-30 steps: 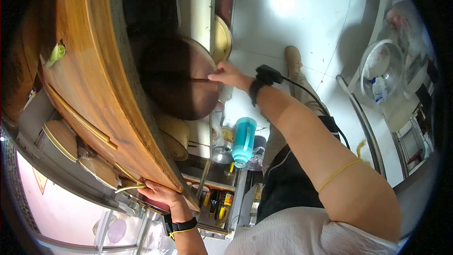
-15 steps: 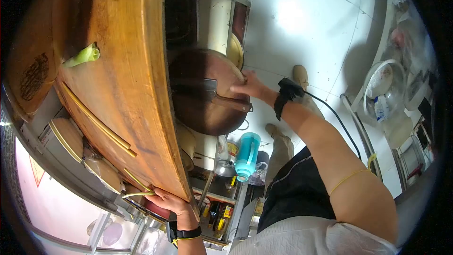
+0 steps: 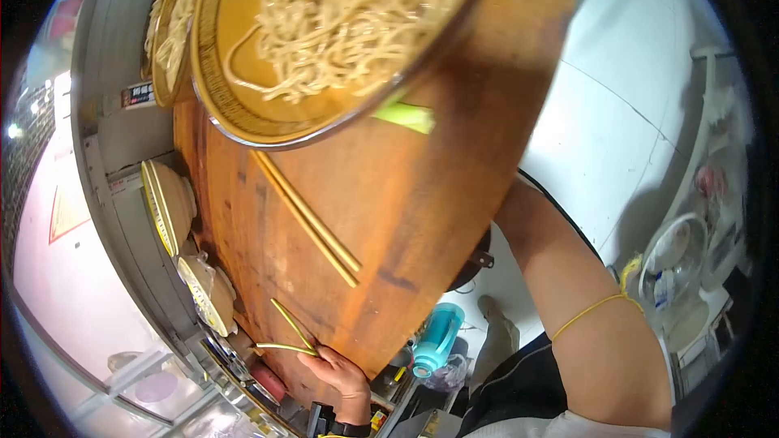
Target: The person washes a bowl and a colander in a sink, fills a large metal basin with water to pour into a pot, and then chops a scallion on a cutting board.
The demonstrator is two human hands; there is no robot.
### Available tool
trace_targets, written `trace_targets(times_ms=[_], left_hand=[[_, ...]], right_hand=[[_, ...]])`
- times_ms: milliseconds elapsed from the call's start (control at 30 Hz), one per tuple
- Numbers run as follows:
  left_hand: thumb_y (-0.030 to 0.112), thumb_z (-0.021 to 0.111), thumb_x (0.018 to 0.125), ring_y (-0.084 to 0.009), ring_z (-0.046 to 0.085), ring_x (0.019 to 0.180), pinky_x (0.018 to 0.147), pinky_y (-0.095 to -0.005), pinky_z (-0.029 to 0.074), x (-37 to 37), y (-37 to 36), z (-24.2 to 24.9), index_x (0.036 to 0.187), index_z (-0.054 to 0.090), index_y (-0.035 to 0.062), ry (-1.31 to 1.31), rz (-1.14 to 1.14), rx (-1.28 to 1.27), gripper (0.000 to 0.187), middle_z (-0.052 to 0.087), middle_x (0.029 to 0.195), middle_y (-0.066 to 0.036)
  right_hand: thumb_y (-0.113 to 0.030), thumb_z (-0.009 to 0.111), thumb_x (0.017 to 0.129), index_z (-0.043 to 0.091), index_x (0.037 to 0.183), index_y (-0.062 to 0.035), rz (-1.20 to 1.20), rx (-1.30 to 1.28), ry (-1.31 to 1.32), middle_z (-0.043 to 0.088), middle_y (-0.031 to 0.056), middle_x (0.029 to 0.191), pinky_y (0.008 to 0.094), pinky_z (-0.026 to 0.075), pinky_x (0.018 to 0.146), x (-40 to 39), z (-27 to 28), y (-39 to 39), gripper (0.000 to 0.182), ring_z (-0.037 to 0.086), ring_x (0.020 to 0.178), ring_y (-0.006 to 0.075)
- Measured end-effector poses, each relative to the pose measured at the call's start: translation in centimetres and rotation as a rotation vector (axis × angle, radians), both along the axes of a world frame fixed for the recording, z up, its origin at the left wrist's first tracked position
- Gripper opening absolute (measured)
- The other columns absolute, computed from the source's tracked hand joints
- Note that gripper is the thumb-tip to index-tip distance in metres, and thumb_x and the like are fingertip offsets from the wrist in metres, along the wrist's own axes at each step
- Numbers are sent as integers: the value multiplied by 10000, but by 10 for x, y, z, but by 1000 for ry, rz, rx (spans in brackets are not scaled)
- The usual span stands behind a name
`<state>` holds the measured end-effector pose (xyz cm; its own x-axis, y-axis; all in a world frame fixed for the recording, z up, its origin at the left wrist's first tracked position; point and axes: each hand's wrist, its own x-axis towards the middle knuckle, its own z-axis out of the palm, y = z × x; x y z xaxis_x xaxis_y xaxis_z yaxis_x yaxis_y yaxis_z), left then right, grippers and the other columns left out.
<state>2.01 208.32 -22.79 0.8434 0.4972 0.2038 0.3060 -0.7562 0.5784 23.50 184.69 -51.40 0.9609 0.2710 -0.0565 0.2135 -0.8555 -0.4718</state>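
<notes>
My left hand is closed at the near corner of the wooden board, pinching thin yellow-green stalks that fork out past the fingers. My right forearm reaches past the board's right edge, and the hand itself is hidden below the board. A pair of wooden chopsticks lies on the board beyond my left hand. Farther up are a pale green stalk piece and a large round yellow-brown tray of noodles, which covers the far part of the board.
Bowls and a wrapped bowl line the left edge. More noodles lie on a second tray behind. A turquoise thermos stands below on the right. A clear basin sits at the far right.
The view has swung toward the board, bringing the noodle tray into sight. My right hand, earlier by the big round pan lid, has gone out of sight. My left hand still holds the stalks.
</notes>
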Motion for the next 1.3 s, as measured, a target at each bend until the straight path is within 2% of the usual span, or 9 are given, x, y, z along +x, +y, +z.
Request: trace_targets(times_ms=[100, 333, 433, 567, 600, 667, 833, 1133, 1300], left_hand=[[43, 301, 837, -156, 389, 919, 844, -265, 308, -5, 7, 1, 1075, 348, -7, 155, 14, 124, 248, 411, 997, -72], [16, 323, 837, -165, 383, 828, 781, -262, 318, -4, 6, -2, 996, 377, -9, 41, 15, 16, 170, 391, 880, -85], [23, 328, 830, -197, 389, 810, 767, -281, 324, -4, 5, 2, 985, 382, -16, 104, -16, 152, 168, 390, 868, -112], [32, 362, 798, -273, 401, 763, 710, -349, 328, -1, 5, 1, 888, 403, -24, 153, 16, 261, 113, 397, 809, -162], [29, 372, 786, -295, 403, 753, 695, -370, 325, -2, 4, 3, 856, 407, -25, 182, 12, 340, 95, 402, 793, -177], [30, 385, 771, -323, 402, 751, 684, -390, 319, 0, 5, 7, 835, 408, -26, 226, -2, 390, 88, 409, 790, -193], [57, 414, 737, -389, 409, 746, 651, -448, 303, 4, 4, 5, 767, 395, -26, 135, -34, 527, 91, 425, 771, -220], [95, 468, 737, -342, 456, 768, 640, -434, 351, 2, -7, 17, 828, 437, 19, 174, -6, 595, 123, 458, 793, -162], [110, 466, 744, -328, 475, 745, 623, -430, 364, 0, -4, 17, 813, 441, 30, 137, -9, 613, 108, 469, 779, -145]], right_hand=[[-149, 527, 749, 524, 902, -9, -3, -9, 32, 536, 99, 757, 308, 427, 568, 11, -8, 2, 207, 503, 635, 227], [-135, 513, 774, 531, 908, -16, -107, 199, 95, 536, 69, 741, 273, 428, 536, 10, -4, 2, 180, 498, 593, 181], [-129, 507, 785, 534, 911, -19, -242, 659, 181, 536, 57, 735, 258, 429, 522, -31, 21, -4, 170, 495, 575, 161], [-122, 499, 799, 538, 914, -23, -495, 1460, 686, 536, 40, 726, 238, 430, 504, -119, 85, -48, 157, 492, 551, 135], [-122, 499, 799, 538, 914, -23, -509, 1435, 696, 536, 40, 726, 238, 430, 504, -141, 100, -63, 157, 492, 551, 135], [-78, 480, 817, 532, 937, -14, -800, 1914, 950, 528, 17, 719, 151, 411, 490, -185, 138, -96, 145, 463, 553, 48], [-64, 484, 813, 526, 912, 0, -869, 1890, 751, 530, 27, 707, 127, 402, 486, -245, 201, -134, 125, 460, 544, 34], [-147, 510, 813, 518, 815, -32, -842, 1697, 497, 498, -6, 629, 128, 300, 383, -293, 299, -158, 115, 374, 446, 23], [-228, 473, 834, 477, 742, -69, -899, 1573, 431, 383, -29, 459, 172, 258, 332, -325, 322, -154, 183, 309, 354, 48]])
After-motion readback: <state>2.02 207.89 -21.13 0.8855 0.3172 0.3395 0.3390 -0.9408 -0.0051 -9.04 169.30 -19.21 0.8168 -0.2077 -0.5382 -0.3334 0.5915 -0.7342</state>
